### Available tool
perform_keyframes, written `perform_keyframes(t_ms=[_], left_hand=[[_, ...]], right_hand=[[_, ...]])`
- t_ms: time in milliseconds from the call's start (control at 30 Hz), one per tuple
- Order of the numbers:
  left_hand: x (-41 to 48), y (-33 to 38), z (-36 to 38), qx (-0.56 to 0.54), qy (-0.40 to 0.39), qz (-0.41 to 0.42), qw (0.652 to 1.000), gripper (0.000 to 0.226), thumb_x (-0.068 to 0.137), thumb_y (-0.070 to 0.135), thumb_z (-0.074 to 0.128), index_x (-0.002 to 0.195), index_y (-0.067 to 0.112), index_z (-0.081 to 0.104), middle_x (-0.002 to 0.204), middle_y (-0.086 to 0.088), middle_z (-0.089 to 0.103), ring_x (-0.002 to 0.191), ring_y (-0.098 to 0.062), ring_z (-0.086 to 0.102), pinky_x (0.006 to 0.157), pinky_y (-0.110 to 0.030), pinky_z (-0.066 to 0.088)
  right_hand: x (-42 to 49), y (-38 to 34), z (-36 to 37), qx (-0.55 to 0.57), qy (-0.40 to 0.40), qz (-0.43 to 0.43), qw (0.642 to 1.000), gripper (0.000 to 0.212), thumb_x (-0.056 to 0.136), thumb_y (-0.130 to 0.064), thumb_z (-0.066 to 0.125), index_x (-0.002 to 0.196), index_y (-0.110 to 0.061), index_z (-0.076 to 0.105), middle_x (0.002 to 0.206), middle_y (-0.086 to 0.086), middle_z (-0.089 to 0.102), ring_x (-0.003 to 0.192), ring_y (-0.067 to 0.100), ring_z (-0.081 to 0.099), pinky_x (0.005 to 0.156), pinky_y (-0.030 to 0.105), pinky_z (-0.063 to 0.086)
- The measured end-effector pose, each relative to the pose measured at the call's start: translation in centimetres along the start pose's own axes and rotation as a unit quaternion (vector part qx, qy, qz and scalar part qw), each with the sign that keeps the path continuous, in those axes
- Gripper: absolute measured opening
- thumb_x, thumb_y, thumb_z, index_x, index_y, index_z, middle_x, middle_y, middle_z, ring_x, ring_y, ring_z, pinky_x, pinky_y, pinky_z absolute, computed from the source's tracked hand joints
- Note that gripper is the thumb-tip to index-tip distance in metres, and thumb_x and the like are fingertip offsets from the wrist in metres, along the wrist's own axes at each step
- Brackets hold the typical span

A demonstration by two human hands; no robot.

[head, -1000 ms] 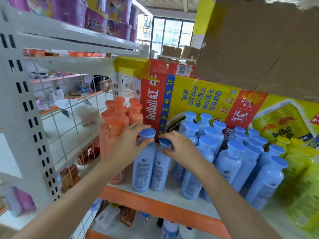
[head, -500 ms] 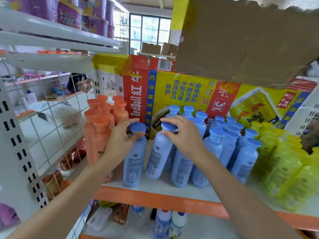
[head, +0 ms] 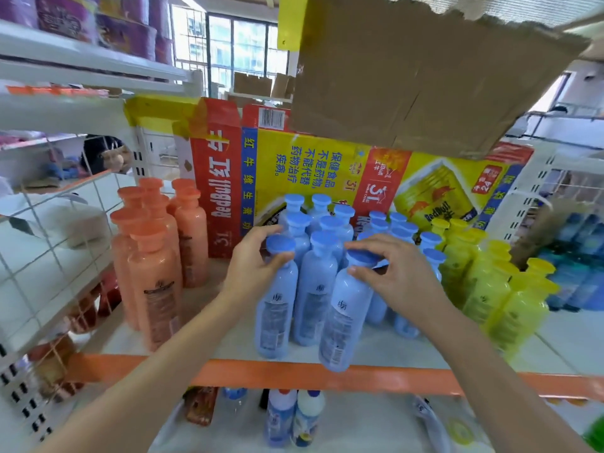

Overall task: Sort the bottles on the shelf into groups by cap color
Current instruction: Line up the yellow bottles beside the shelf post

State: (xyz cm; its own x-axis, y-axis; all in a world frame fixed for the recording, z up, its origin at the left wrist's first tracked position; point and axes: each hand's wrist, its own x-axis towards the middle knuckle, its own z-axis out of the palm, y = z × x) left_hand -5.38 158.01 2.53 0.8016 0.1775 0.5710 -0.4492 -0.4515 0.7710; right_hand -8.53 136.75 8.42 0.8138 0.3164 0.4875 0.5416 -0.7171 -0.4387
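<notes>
On the white shelf (head: pixel 202 325) with an orange front edge, bottles stand in three colour groups: orange-capped bottles (head: pixel 153 282) at the left, blue-capped bottles (head: pixel 330 230) in the middle, yellow-capped bottles (head: pixel 483 276) at the right. My left hand (head: pixel 251 266) grips the neck of a blue bottle (head: pixel 274 315) at the front. My right hand (head: pixel 398 276) holds the cap of another blue bottle (head: pixel 343 322), which tilts at the shelf's front edge. A third blue bottle (head: pixel 315 299) stands between them.
A Red Bull carton (head: pixel 327 171) stands behind the bottles, and brown cardboard (head: pixel 425 70) hangs overhead. A wire grid panel (head: pixel 55 243) bounds the left side. More blue bottles (head: pixel 578 276) sit behind the right panel. Bottles (head: pixel 294 416) stand on the shelf below.
Both hands have carried their blue bottles rightward, away from the orange group and up against the blue cluster. The view has also swung right.
</notes>
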Motion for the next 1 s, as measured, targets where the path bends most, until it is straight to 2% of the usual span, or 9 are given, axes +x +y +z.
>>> perform_keyframes(t_ms=[167,300,433,533,633,700,833,933,1000], left_hand=[[0.3,0.5,1.7,-0.005,0.007,-0.014,1.000,0.039,0.080,0.011,0.068,0.118,0.012,0.057,0.121,-0.003,0.057,0.111,-0.016,0.053,0.084,-0.013,0.042],[0.6,0.6,1.4,-0.001,0.018,0.001,1.000,0.034,0.081,0.010,0.067,0.114,0.009,0.059,0.114,-0.002,0.058,0.098,-0.011,0.052,0.073,0.003,0.034],[0.2,0.0,1.0,-0.016,-0.002,0.002,1.000,0.031,0.082,0.016,0.067,0.112,0.015,0.059,0.110,-0.002,0.059,0.096,-0.010,0.054,0.073,0.001,0.037],[-0.1,-0.3,0.9,-0.025,-0.017,0.002,1.000,0.034,0.083,0.018,0.065,0.116,0.016,0.057,0.112,0.001,0.056,0.102,-0.007,0.054,0.080,-0.003,0.039],[-0.3,-0.4,0.7,-0.015,-0.039,0.013,0.999,0.036,0.085,0.017,0.062,0.120,0.016,0.055,0.115,0.005,0.052,0.108,-0.009,0.053,0.091,-0.017,0.042],[-0.3,-0.3,0.6,0.016,-0.050,0.034,0.998,0.036,0.086,0.016,0.060,0.122,0.015,0.054,0.121,0.009,0.047,0.115,-0.007,0.047,0.098,-0.026,0.041],[-0.1,0.8,0.4,0.125,-0.038,0.120,0.984,0.040,0.086,0.016,0.062,0.125,0.010,0.053,0.131,0.006,0.042,0.126,-0.008,0.033,0.105,-0.024,0.024],[0.5,1.7,0.8,0.179,-0.072,0.194,0.962,0.047,0.085,0.036,0.050,0.124,0.010,0.054,0.132,-0.004,0.049,0.126,-0.012,0.033,0.106,-0.024,0.023],[0.8,2.0,1.5,0.196,-0.100,0.225,0.949,0.052,0.083,0.042,0.041,0.124,0.012,0.054,0.132,-0.005,0.051,0.125,-0.013,0.035,0.106,-0.024,0.024]], right_hand=[[-1.3,1.5,-1.0,-0.027,-0.008,0.029,0.999,0.034,0.078,-0.020,0.072,0.111,-0.025,0.067,0.103,-0.005,0.061,0.096,0.013,0.057,0.076,0.009,0.037],[-1.9,2.3,-1.2,-0.031,-0.010,0.042,0.999,0.035,0.078,-0.019,0.072,0.113,-0.023,0.066,0.109,-0.001,0.062,0.099,0.015,0.057,0.082,0.019,0.040],[-2.3,2.8,-0.8,-0.022,-0.013,0.044,0.999,0.035,0.078,-0.018,0.072,0.112,-0.023,0.067,0.107,-0.003,0.062,0.100,0.015,0.058,0.085,0.025,0.045],[-2.5,3.0,-0.6,-0.013,-0.011,0.046,0.999,0.034,0.078,-0.018,0.072,0.111,-0.023,0.067,0.104,-0.004,0.062,0.098,0.013,0.058,0.083,0.024,0.046],[-2.6,3.2,-0.6,-0.016,-0.009,0.048,0.999,0.034,0.078,-0.018,0.072,0.111,-0.024,0.067,0.105,-0.006,0.062,0.096,0.010,0.057,0.078,0.008,0.040],[-2.7,3.4,-0.7,-0.018,-0.003,0.051,0.999,0.034,0.078,-0.018,0.072,0.111,-0.024,0.067,0.105,-0.005,0.062,0.095,0.009,0.057,0.075,0.003,0.037],[-3.2,3.9,-1.4,-0.018,0.021,0.060,0.998,0.032,0.077,-0.016,0.073,0.108,-0.023,0.068,0.104,-0.004,0.063,0.091,0.007,0.056,0.076,0.002,0.038],[-3.3,4.5,-2.1,-0.022,0.035,0.068,0.997,0.033,0.076,-0.015,0.073,0.108,-0.023,0.069,0.104,-0.006,0.063,0.094,0.011,0.058,0.081,0.023,0.048],[-3.3,5.2,-2.6,-0.030,0.047,0.076,0.996,0.033,0.075,-0.016,0.074,0.107,-0.022,0.069,0.102,-0.006,0.061,0.092,0.013,0.058,0.079,0.026,0.049]])
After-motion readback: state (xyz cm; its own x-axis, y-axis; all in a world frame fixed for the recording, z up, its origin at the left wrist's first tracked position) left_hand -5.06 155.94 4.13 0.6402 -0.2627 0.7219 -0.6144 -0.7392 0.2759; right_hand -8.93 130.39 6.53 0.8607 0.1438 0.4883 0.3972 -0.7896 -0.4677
